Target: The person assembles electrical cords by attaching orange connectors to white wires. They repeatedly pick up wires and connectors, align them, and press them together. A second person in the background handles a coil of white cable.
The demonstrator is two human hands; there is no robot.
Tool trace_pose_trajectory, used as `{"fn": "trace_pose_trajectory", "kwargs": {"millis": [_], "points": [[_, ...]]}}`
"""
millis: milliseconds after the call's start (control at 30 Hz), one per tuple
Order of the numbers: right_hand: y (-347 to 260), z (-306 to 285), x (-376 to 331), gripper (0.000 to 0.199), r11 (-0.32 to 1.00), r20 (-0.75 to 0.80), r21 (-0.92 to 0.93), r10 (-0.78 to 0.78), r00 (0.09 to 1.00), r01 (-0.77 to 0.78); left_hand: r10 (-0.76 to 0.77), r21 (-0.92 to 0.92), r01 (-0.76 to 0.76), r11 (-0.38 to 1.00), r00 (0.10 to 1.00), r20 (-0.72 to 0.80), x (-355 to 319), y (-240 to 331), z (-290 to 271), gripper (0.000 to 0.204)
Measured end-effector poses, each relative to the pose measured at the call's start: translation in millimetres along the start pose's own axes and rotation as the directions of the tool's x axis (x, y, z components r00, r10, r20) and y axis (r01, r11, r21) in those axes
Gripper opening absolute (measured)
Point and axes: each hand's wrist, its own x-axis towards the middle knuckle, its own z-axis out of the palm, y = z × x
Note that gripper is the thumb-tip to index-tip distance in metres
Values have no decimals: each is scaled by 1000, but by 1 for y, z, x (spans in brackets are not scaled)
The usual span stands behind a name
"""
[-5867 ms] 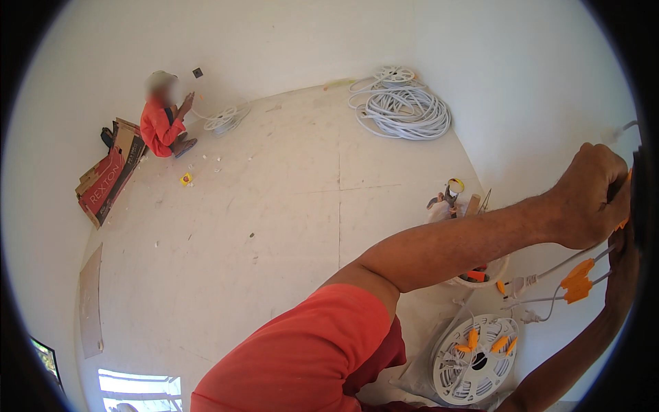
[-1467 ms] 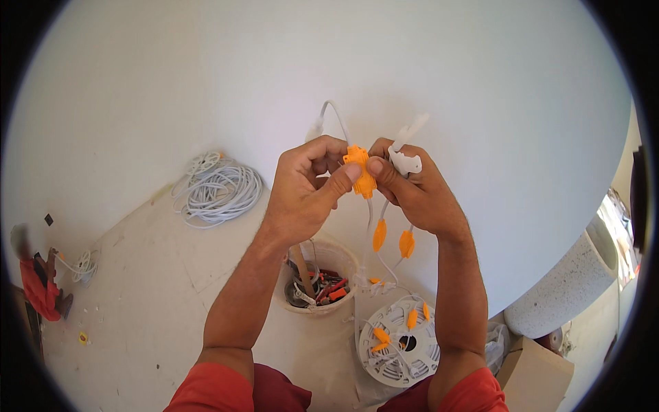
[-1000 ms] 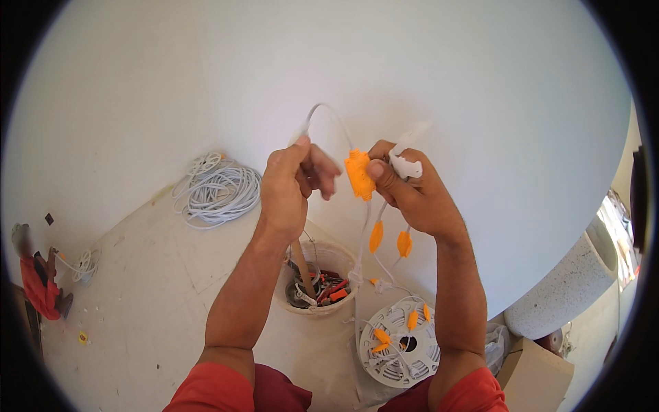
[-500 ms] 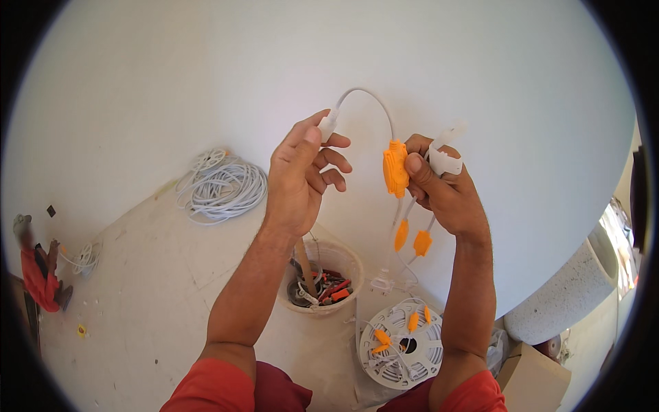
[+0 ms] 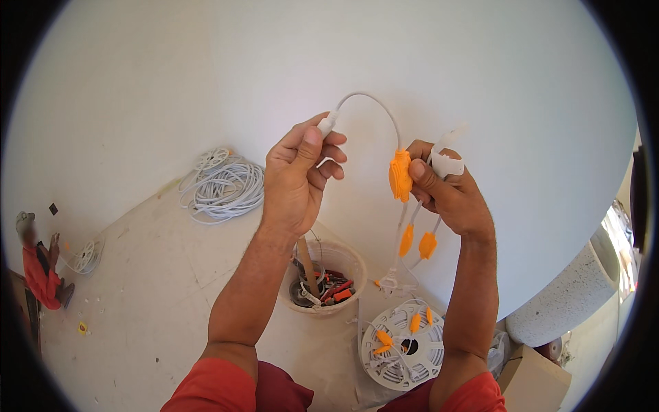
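Orange block, edge behind right hand, white plug partly covered

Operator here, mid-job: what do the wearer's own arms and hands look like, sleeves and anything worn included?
The left hand and right hand are ungloved, with no watch or bracelet at either wrist and no ring visible. Both forearms are uncovered. The plain red sleeves are short, ending near the elbows.
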Motion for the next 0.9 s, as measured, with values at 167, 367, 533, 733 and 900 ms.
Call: {"fn": "trace_pose_trajectory", "kwargs": {"millis": [167,367,533,733,900], "points": [[9,-6,3,36,997,51,-41,66,996,-64,120,63,-115,991,990,-73,2,1,1,36],[22,-6,6,36,977,-15,-141,158,987,-159,217,149,-207,967,974,-57,3,-1,-5,35],[31,-8,7,35,975,-41,-163,147,988,-152,228,200,-226,953,974,12,1,-1,-4,35],[50,-11,15,47,954,-56,-257,146,988,-155,308,341,-292,893,951,8,-4,2,8,35],[61,-3,17,40,880,-171,-435,129,977,-192,283,393,-301,869,953,104,-9,3,12,32]]}}
